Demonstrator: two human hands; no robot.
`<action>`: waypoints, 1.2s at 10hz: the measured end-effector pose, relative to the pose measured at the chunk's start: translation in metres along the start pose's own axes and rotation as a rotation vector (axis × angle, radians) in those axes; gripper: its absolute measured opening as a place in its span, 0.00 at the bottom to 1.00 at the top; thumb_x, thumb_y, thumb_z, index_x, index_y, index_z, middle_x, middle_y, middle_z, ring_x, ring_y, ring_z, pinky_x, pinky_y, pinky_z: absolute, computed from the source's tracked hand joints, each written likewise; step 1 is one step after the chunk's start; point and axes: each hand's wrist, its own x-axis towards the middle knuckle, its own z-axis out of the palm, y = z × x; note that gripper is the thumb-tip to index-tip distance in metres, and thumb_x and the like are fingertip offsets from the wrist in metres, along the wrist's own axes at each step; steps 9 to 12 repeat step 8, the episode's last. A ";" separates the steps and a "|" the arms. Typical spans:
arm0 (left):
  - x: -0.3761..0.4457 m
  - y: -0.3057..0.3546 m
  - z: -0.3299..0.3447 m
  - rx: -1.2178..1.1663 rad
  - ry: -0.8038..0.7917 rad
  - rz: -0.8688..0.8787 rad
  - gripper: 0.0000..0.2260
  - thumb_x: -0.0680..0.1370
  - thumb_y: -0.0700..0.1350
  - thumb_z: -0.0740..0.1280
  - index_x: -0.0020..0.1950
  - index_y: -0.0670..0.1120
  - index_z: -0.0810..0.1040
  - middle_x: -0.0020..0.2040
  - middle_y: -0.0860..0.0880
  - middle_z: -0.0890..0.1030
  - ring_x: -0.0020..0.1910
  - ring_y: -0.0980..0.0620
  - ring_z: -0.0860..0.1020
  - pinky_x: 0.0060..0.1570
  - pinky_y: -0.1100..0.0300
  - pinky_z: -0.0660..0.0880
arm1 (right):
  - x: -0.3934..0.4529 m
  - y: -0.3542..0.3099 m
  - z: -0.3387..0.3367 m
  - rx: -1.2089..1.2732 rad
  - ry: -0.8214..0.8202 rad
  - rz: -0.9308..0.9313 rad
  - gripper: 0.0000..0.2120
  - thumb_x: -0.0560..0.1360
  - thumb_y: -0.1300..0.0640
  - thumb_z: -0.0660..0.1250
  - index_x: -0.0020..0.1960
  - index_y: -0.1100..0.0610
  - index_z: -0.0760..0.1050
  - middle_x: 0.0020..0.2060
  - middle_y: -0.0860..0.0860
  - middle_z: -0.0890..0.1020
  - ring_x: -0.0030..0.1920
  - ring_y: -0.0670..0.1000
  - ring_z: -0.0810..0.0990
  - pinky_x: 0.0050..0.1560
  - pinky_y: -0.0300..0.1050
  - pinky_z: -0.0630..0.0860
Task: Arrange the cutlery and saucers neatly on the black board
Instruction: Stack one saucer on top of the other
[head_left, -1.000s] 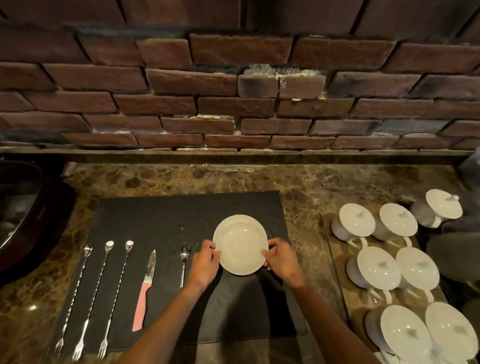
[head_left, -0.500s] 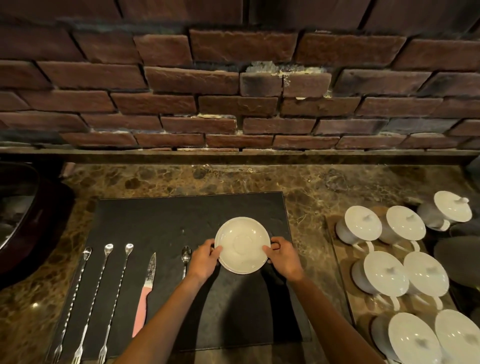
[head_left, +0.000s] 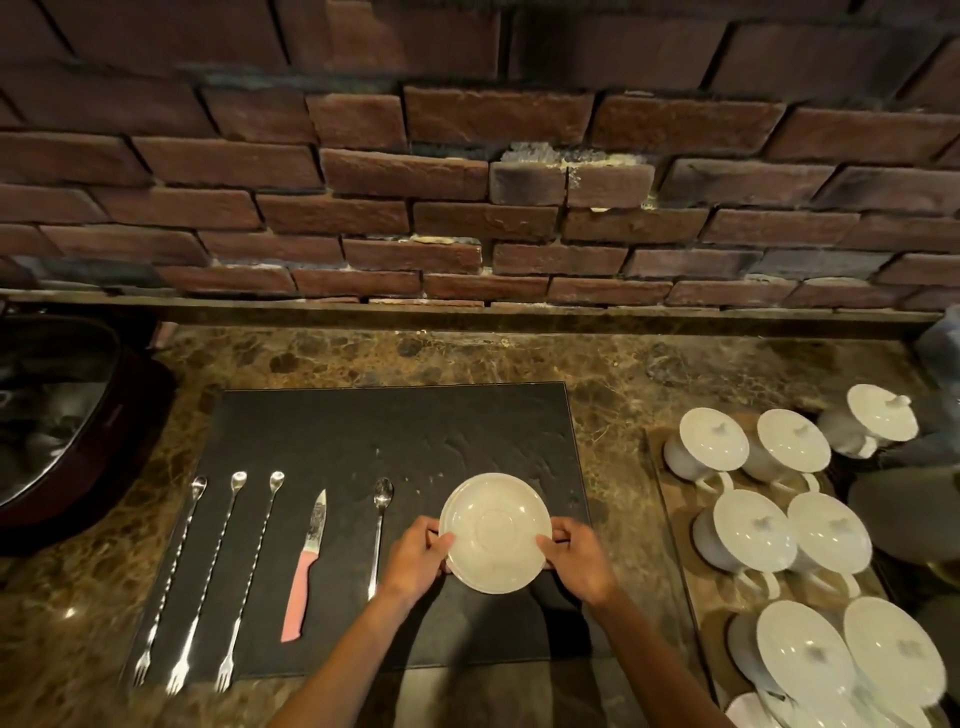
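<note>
Both hands, left hand (head_left: 415, 558) and right hand (head_left: 579, 561), grip saucers (head_left: 496, 532) over black board (head_left: 395, 436)

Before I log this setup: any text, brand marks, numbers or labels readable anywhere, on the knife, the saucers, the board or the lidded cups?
None can be read in this view.
Pink-handled knife: the blade shows a dark speckled patch, too blurred to tell whether it is print.
Saucers, held by the left hand and right hand: plain white, no mark visible.
Black board: no lettering.
Lidded cups: plain white, no lettering visible.
</note>
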 end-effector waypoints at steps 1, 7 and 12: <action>-0.009 -0.015 0.003 -0.015 -0.008 0.001 0.03 0.81 0.42 0.66 0.50 0.43 0.75 0.34 0.48 0.80 0.34 0.52 0.78 0.39 0.58 0.77 | -0.015 0.009 0.000 0.002 -0.020 -0.007 0.10 0.76 0.66 0.68 0.57 0.65 0.77 0.51 0.62 0.84 0.52 0.61 0.84 0.52 0.59 0.82; -0.028 -0.009 -0.003 -0.029 0.058 0.015 0.08 0.83 0.47 0.63 0.53 0.43 0.76 0.42 0.45 0.82 0.36 0.48 0.80 0.43 0.52 0.78 | -0.029 0.002 -0.002 -0.077 0.017 0.072 0.18 0.77 0.52 0.70 0.60 0.63 0.74 0.46 0.55 0.83 0.43 0.52 0.80 0.44 0.47 0.79; -0.048 0.002 -0.023 0.053 0.112 0.087 0.13 0.83 0.50 0.61 0.57 0.43 0.79 0.51 0.44 0.82 0.53 0.44 0.81 0.57 0.49 0.77 | -0.048 -0.020 -0.010 -0.213 0.094 -0.014 0.21 0.78 0.49 0.67 0.65 0.62 0.71 0.46 0.54 0.81 0.49 0.56 0.81 0.55 0.53 0.76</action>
